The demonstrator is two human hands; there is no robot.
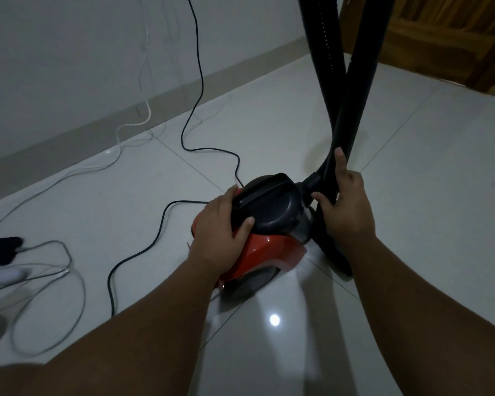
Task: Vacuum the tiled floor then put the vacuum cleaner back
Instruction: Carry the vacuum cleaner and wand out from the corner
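A red canister vacuum cleaner (272, 252) with a dark grey top (272, 207) stands on the glossy white tiled floor (269, 124) in the middle of the view. My left hand (220, 227) grips the left side of its dark top, thumb on the lid. My right hand (346, 201) is closed around the black wand (355, 90), which rises steeply toward the top edge. The ribbed black hose (325, 52) runs up beside the wand and crosses it. The black power cord (195, 81) trails from the vacuum's back across the floor and up the wall.
White cables (97, 167) snake along the floor by the grey skirting and wall at left. More looped grey cables (49, 295) and a black power strip (0, 250) lie at the far left. A wooden door (446, 32) stands at the upper right.
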